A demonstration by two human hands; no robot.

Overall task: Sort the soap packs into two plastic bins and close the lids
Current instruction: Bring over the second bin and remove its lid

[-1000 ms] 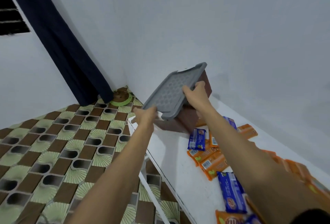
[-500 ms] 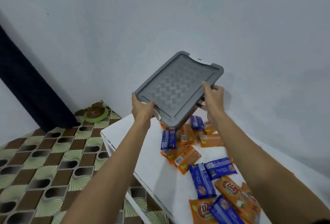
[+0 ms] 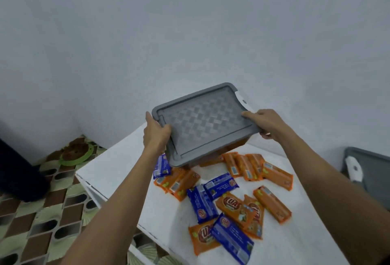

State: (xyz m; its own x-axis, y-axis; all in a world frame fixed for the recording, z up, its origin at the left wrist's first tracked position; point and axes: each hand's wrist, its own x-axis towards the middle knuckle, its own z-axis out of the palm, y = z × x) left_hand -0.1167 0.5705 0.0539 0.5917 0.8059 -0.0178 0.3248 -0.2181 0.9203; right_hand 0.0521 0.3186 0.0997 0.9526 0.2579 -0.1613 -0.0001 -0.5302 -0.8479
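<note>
Spanning left hand to right hand, grey lid tilts.

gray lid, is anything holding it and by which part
Both hands hold the gray lid. The left hand grips its left edge by the corner, and the right hand grips its right edge.
</note>
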